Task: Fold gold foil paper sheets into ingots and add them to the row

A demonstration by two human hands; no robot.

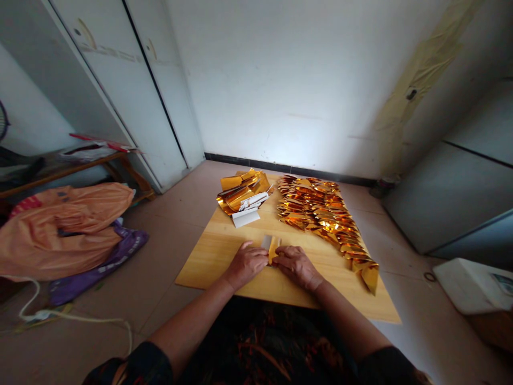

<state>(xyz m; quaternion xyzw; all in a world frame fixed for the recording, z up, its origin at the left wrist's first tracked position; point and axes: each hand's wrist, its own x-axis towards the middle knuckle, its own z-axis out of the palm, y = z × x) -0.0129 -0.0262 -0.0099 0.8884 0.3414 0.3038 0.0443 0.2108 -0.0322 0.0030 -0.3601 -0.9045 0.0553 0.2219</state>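
Between my two hands a small sheet of gold foil paper [274, 247] with a pale back is partly rolled or folded, low over the wooden board. My left hand [249, 262] closes its fingertips on the sheet's left edge. From the other side my right hand [295, 264] pinches the gold part, its fingers bent. Beyond my left hand lies a loose heap of gold and white paper sheets [245, 197]. Rows of folded gold paper pieces [315, 206] overlap along the board's right side, down to its right front.
The wooden board [216, 251] sits low in front of me. Peach cloth [76, 230] and a purple bag [100, 264] lie on the left, near a pale cord [88, 316]. A white box [468, 283] stands at right. A cabinet [120, 80] and wall [280, 80] rise behind.
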